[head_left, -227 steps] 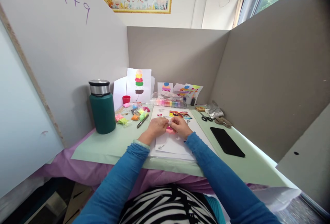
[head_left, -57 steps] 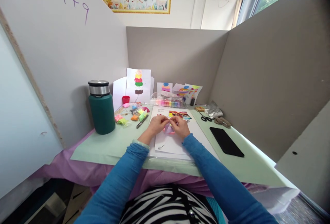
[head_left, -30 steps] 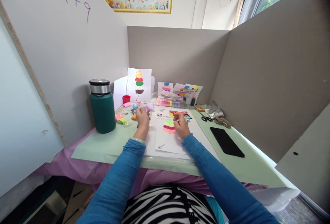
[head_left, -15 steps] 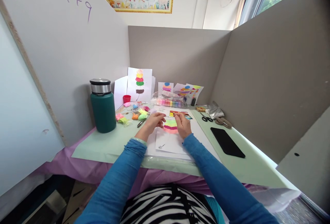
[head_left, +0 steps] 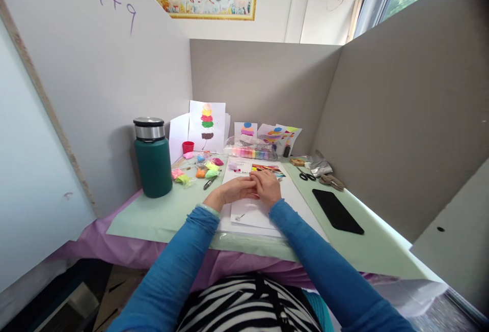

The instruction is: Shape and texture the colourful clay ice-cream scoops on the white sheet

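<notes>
My left hand (head_left: 237,190) and my right hand (head_left: 268,188) meet over a white sheet of paper (head_left: 250,215), fingertips pressed together. Both are closed at the fingers, and whatever may lie between them is hidden. They cover the coloured bands on the sheet; a small dark sketch shows near its lower left corner. Behind the hands lies a printed page with a red and yellow picture (head_left: 260,168). A pale purple lump (head_left: 232,167) rests at that page's left side.
Small bags of coloured clay (head_left: 211,169) and a black pen (head_left: 210,183) lie to the left, near a green bottle (head_left: 153,164). Scissors (head_left: 306,174) and a black phone-like slab (head_left: 337,211) lie to the right. Coloured pictures (head_left: 207,126) stand along the back.
My hands, apart over the coloured bands before, have come together and now hide the bands. The pale purple lump behind my left hand has come into clearer view.
</notes>
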### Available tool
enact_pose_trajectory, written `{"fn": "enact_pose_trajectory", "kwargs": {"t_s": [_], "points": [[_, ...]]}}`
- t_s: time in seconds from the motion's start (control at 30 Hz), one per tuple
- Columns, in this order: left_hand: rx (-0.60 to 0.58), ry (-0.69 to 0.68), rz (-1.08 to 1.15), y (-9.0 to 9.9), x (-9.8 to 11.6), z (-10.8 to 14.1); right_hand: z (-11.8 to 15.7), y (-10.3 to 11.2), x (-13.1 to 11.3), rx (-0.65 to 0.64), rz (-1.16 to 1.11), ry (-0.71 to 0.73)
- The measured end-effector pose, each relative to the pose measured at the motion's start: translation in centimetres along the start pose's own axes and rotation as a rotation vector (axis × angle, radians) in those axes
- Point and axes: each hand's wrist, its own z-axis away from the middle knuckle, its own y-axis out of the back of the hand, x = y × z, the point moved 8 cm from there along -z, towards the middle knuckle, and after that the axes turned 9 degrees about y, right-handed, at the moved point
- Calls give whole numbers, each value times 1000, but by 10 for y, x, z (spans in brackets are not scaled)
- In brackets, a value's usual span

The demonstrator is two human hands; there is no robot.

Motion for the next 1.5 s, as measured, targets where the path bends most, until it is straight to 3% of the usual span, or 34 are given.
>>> {"fn": "enact_pose_trajectory", "kwargs": {"t_s": [0.13, 0.3, 0.4, 0.53, 0.63, 0.77, 0.9, 1.03, 1.17, 1.3, 1.4, 1.5], "points": [[56, -134, 172, 15, 15, 1, -2, -14, -19, -139, 85, 96], [117, -176, 370, 28, 26, 10, -3, -23, -51, -240, 104, 275], [114, -150, 402, 25, 23, 11, -4, -23, -60, -259, 84, 354], [3, -34, 300, 6, 15, 6, -6, -21, -43, -257, 125, 219], [83, -105, 288, 15, 22, 8, -4, -22, -35, -266, 156, 153], [253, -262, 355, 38, 34, 17, -1, -25, -51, -296, 115, 258], [177, -179, 357, 28, 26, 11, -3, -24, -66, -281, 62, 373], [66, -106, 330, 11, 21, 7, -6, -22, -54, -257, 110, 278], [154, -202, 360, 26, 29, 10, -3, -24, -47, -283, 144, 211], [281, -283, 405, 43, 33, 16, 0, -27, -58, -307, 111, 299], [241, -255, 399, 38, 31, 14, -1, -27, -64, -305, 111, 350], [190, -173, 338, 30, 24, 8, -2, -26, -58, -301, 159, 296]]}}
